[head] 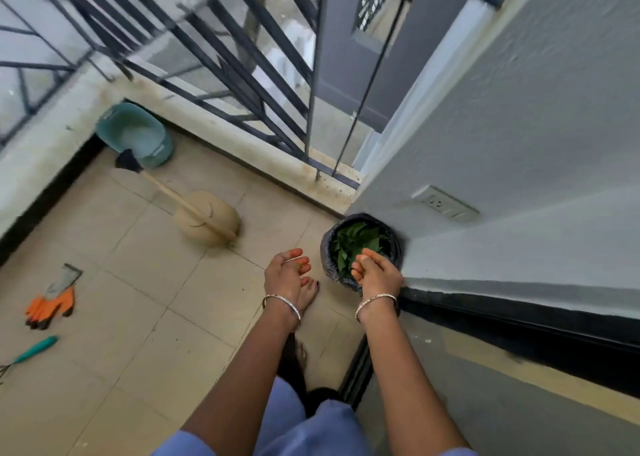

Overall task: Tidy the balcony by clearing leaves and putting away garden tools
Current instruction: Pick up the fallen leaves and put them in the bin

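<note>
Beige floor tiles cover the balcony, with dark railing along the edge. A black bin sits in the corner by the wall, full of green leaves. The right hand hangs over its near rim and the left hand is just beside it. Both are empty, with loose fingers.

The broom, teal dustpan, orange gloves and hand rake lie on the floor, not yet put away. I think a bump could tip the full bin and spill the leaves. Bare feet might also step on the rake.
</note>
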A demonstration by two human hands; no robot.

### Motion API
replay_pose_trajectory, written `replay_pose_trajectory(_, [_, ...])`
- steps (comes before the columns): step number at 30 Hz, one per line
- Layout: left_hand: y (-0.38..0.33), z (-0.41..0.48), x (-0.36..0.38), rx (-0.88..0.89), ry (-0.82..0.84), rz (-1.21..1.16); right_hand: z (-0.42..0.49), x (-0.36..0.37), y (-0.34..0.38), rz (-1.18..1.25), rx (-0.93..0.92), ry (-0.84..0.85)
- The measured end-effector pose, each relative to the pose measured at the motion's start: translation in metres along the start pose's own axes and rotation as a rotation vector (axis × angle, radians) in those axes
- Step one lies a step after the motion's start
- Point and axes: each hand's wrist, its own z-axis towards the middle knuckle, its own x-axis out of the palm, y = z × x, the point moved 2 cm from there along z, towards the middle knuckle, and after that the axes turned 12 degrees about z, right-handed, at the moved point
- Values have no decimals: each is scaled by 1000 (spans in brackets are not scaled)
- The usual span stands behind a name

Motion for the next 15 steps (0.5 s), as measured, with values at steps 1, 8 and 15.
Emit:
replay_pose_trajectory(1, [-8, -19, -17, 26, -13, -15, -25, 7, 7, -9, -16, 39])
replay_pose_trajectory(8, [-48, -121, -140, 204, -119, -193, -175, 48, 20, -97, -43, 301])
replay_pose_trajectory(15, [-37, -192, -281, 292, -331, -452, -314, 102, -23, -387, -89, 679])
